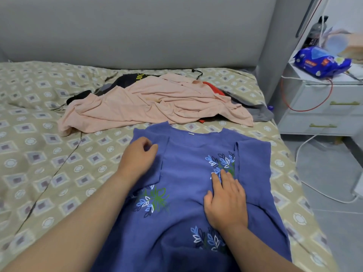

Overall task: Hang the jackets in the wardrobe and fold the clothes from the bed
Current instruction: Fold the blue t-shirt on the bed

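A blue woven top with a leaf print (184, 173) lies flat on the near side of the bed with a beige diamond-patterned sheet (49, 154), both sleeves folded inward over its front. The left hand (140, 154) sits on the left folded sleeve, fingers curled (whether they pinch the cloth, I cannot tell). The right hand (225, 199) presses flat on the chest, fingers straight and together. Behind the top, a crumpled peach-pink garment (157, 103) covers a black garment (125, 79)
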A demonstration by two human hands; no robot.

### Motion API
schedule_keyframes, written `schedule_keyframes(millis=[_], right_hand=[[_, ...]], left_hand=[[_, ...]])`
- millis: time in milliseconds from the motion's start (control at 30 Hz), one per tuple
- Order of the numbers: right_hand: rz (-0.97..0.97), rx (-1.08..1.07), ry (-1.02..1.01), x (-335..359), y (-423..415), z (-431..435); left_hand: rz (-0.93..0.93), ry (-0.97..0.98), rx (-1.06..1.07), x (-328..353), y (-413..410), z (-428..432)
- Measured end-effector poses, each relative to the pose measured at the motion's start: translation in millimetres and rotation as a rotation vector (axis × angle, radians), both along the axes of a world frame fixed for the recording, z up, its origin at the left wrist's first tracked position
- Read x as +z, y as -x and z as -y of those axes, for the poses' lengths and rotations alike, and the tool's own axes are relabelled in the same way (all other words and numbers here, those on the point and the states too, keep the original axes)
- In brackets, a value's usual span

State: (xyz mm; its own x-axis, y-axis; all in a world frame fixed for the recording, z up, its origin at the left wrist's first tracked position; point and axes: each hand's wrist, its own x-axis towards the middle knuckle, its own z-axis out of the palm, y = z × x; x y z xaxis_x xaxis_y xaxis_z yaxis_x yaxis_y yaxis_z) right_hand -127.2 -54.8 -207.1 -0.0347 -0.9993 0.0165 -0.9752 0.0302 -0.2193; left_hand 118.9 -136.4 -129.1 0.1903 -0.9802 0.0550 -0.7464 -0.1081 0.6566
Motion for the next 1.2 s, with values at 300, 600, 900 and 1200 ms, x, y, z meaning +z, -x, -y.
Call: schedule_keyframes(millis=[300, 600, 900, 1200], right_hand=[[-0.001, 0.079, -0.078, 7.5, -0.7, 4.0], [-0.035, 0.299, -0.205, 18.8, 26.2, -18.8], [-0.067, 0.328, -0.241, 23.4, 76.3, -126.0], [0.169, -0.220, -0.077, 40.5, 128.5, -226.9]], left_hand=[[0.655, -0.309, -0.257, -54.6, 0.3, -6.2], [0.488, -0.274, -0.246, -50.1, 11.7, -135.9], [0.488, -0.347, -0.254, -43.0, 10.6, -232.6], [0.321, -0.384, 0.185, -44.8, -22.9, -325.1]])
